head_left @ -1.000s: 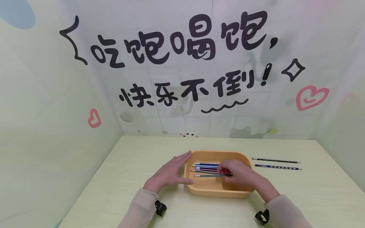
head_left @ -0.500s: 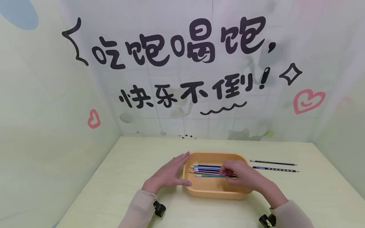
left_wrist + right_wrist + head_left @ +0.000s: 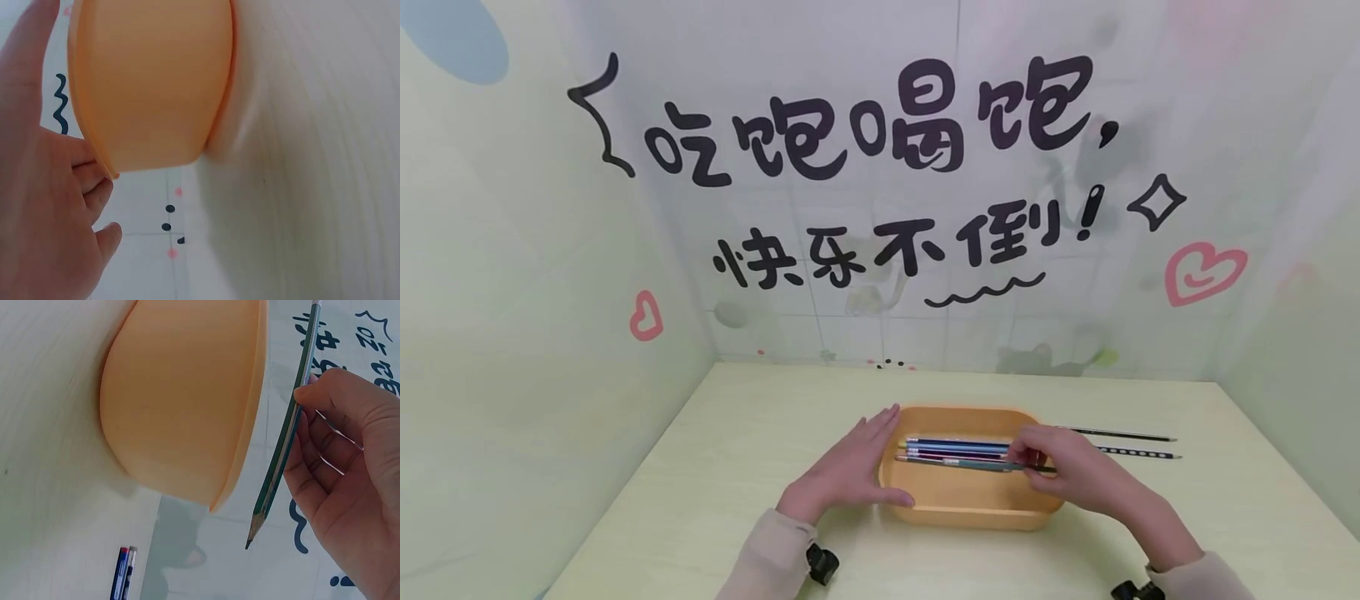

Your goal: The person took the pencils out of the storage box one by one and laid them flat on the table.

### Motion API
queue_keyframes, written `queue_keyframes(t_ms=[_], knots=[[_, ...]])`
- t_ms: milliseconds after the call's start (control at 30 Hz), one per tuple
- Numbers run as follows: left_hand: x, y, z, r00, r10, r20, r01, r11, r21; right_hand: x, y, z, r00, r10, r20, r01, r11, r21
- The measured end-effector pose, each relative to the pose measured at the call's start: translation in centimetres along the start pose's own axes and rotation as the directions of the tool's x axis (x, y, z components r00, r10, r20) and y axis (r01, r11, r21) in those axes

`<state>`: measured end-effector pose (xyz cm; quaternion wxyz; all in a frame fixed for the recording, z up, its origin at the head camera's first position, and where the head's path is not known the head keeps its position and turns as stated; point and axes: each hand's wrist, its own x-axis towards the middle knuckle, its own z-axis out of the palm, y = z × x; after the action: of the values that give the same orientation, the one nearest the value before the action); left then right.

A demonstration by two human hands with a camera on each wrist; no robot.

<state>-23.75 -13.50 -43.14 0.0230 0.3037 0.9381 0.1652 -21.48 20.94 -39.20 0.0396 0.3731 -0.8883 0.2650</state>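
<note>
A green pencil [image 3: 286, 440] with a sharpened tip is pinched between thumb and fingers of my right hand [image 3: 1078, 471]. In the right wrist view it hangs above the rim of the orange tray [image 3: 962, 518]. Several pencils [image 3: 955, 445], blue and dark red among them, lie side by side in that tray; my right hand hides their right ends. At the tray's left end my left hand [image 3: 842, 471] rests with fingers extended and thumb spread along the rim. The left wrist view shows its fingertips at the tray's outer edge [image 3: 94, 147].
Right of the tray, a black pencil [image 3: 1131, 435] and a dark blue pencil [image 3: 1142, 453] lie on the pale wooden table [image 3: 760, 408]. A printed curtain [image 3: 850, 333] with black lettering stands behind the table and along both sides.
My right hand has moved right and up, lifting the green pencil from among the others toward the tray's right rim. The left hand keeps its place; the head view has tilted slightly.
</note>
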Motion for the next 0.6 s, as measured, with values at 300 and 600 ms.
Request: queue_keyframes(t_ms=[300,600], knots=[[0.1,1.0,-0.1,0.998,-0.051,0.038,0.047,0.995,0.093,-1.8,0.8,-1.6,0.999,-0.017,-0.052,0.013,0.997,-0.079],[0.5,1.5,-0.8,0.994,-0.082,0.068,0.073,0.990,0.119,-4.6,2.6,-2.8,0.994,0.011,-0.109,-0.028,0.987,-0.156]])
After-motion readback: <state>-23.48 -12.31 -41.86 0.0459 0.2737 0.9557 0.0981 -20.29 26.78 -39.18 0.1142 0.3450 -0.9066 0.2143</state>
